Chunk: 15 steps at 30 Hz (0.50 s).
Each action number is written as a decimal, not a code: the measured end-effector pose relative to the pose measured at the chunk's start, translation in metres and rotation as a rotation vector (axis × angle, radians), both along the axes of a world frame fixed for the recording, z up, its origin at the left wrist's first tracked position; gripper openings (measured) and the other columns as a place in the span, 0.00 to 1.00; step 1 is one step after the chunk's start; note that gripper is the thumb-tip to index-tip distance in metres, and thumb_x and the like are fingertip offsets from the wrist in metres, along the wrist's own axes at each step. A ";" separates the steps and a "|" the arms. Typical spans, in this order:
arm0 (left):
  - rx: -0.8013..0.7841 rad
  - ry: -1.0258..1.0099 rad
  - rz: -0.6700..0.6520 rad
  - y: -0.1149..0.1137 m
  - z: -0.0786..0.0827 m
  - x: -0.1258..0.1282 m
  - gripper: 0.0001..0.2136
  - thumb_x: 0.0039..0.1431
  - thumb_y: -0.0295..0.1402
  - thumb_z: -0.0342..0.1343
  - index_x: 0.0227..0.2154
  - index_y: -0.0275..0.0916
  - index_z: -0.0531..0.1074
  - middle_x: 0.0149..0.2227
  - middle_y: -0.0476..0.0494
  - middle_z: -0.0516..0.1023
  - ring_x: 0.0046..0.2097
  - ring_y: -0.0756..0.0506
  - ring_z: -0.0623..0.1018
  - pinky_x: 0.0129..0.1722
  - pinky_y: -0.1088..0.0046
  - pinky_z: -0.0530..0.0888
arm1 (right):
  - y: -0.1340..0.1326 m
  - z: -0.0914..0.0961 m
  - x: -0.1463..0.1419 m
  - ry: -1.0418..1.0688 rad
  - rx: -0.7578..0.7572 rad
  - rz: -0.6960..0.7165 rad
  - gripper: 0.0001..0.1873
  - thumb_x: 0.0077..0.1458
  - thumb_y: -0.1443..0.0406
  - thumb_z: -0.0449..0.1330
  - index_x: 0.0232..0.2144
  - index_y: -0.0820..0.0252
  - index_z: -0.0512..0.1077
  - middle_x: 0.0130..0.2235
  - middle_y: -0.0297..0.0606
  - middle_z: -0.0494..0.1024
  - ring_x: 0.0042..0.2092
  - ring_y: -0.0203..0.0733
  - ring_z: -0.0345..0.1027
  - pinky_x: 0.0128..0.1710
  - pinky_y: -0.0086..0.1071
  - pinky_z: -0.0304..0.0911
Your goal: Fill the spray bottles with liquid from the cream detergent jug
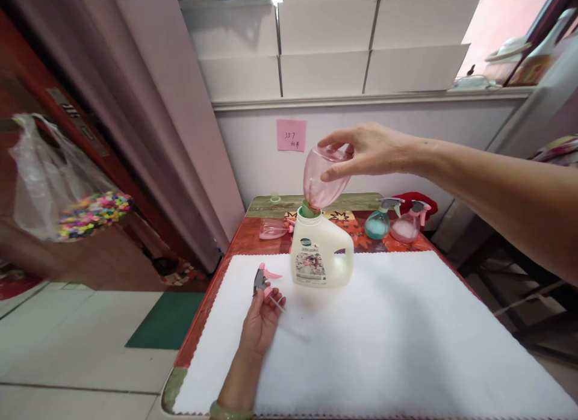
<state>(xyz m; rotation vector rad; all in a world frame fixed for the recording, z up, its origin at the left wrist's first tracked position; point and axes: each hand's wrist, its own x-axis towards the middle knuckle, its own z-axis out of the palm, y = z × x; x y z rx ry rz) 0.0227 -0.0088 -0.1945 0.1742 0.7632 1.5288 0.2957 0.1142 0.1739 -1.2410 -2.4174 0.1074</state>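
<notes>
My right hand (pixel 356 149) grips a translucent pink spray bottle (pixel 323 179), tipped upside down with its neck at the green mouth (pixel 309 209) of a large jug. Whether the neck sits inside the mouth or just above it, I cannot tell. The cream detergent jug (pixel 323 251) stands upright, its handle to the right and a picture label on its front. Lower left, my left hand (pixel 264 318) is closed around a pink and grey trigger spray head (pixel 263 281), whose thin tube points down to the right.
Behind the jug a pink spray bottle (pixel 273 228) lies on its side, near a small green cap (pixel 275 198). At back right stand a teal spray bottle (pixel 377 224) and another pink one (pixel 405 227), beside something red (pixel 422 202). White scalloped mat (pixel 383 348) covers the table's front.
</notes>
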 end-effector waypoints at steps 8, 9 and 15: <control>-0.008 -0.020 -0.015 0.000 -0.001 -0.001 0.08 0.65 0.34 0.56 0.36 0.39 0.79 0.37 0.40 0.84 0.39 0.47 0.83 0.47 0.64 0.79 | 0.004 -0.048 0.045 0.376 -0.176 -0.056 0.43 0.46 0.48 0.68 0.62 0.51 0.67 0.54 0.47 0.79 0.47 0.58 0.77 0.46 0.53 0.75; -0.007 -0.026 -0.017 0.000 0.000 -0.001 0.08 0.66 0.34 0.56 0.37 0.39 0.79 0.37 0.40 0.84 0.39 0.46 0.83 0.48 0.64 0.79 | 0.004 -0.061 0.051 0.459 -0.229 -0.057 0.42 0.47 0.47 0.68 0.63 0.50 0.66 0.54 0.47 0.78 0.46 0.57 0.77 0.44 0.51 0.76; 0.002 -0.076 -0.009 -0.001 0.006 -0.001 0.09 0.67 0.30 0.53 0.40 0.38 0.79 0.38 0.37 0.84 0.41 0.45 0.83 0.50 0.61 0.78 | -0.017 -0.142 0.070 0.918 -0.591 -0.114 0.29 0.56 0.43 0.59 0.54 0.49 0.72 0.54 0.44 0.79 0.47 0.55 0.79 0.40 0.47 0.79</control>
